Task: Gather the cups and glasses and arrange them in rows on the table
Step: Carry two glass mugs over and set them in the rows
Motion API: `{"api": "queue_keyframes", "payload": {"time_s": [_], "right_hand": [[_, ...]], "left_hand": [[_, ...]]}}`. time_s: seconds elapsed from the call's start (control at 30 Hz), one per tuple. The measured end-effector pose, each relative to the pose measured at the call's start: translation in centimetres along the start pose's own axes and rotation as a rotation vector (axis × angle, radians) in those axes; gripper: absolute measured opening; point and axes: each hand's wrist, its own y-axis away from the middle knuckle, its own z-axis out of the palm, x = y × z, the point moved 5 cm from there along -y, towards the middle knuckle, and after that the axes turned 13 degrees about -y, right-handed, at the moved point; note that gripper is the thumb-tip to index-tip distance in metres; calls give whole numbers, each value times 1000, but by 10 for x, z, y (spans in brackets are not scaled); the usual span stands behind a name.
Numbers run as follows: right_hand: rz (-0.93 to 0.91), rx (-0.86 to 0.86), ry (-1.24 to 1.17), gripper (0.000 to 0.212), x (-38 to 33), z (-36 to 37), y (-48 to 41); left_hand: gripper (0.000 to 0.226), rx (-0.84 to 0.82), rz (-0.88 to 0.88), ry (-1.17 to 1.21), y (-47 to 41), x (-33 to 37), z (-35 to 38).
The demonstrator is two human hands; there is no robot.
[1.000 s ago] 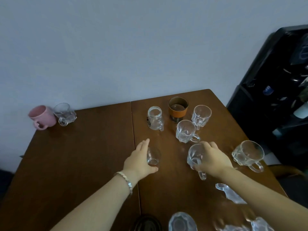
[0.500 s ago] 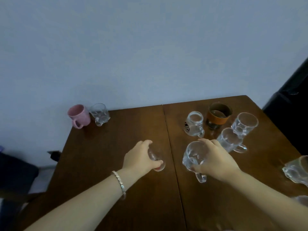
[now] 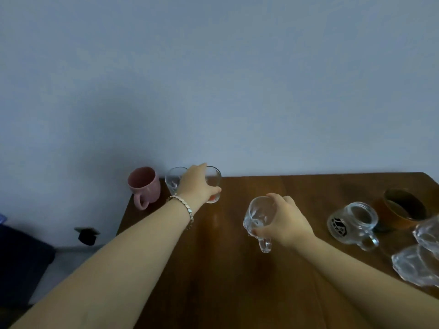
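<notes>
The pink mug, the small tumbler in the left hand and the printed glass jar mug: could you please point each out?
pink mug (image 3: 144, 186), head view, on its outer side wall.
small tumbler (image 3: 214, 178), head view, on its clear upper wall.
printed glass jar mug (image 3: 338, 226), head view, on its black print.

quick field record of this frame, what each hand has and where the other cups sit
left hand: wrapped round a small clear tumbler at the table's far left corner
right hand: holding a clear handled mug, mid table
far left corner: pink mug, then a clear glass, partly hidden by the left hand
right side: jar mug with black logo, brown cup, more clear mugs at the frame edge
surface: wooden table
</notes>
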Motion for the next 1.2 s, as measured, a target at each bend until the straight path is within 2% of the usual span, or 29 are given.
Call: {"api": "queue_keyframes", "payload": {"time_s": [0.17, 0.47, 0.63, 0.7, 0.77, 0.87, 0.97, 1.1, 1.2], "right_hand": [[37, 29, 26, 92, -2, 13, -51], [7, 28, 64, 86, -24, 30, -137], [8, -9, -4, 104, -22, 43, -128], [68, -14, -65, 100, -15, 40, -110], [107, -70, -39, 81, -2, 35, -81], [163, -237, 34, 55, 31, 20, -23], [217, -347, 127, 49, 68, -7, 48], [253, -310, 279, 43, 120, -60, 144], [256, -209, 335, 37, 152, -97, 209]], "left_hand": [[76, -75, 21, -62, -45, -8, 30], [78, -47, 67, -51, -71, -13, 40], [66, 45, 135, -217, -46, -5, 30], [58, 86, 164, -290, -30, 1, 23], [52, 75, 199, -309, -9, 8, 20], [42, -46, 218, -305, 26, 18, 27], [30, -239, 183, -271, 69, 31, 42], [25, -405, 222, -220, 138, 59, 66], [26, -447, 297, -166, 196, 80, 81]]}}
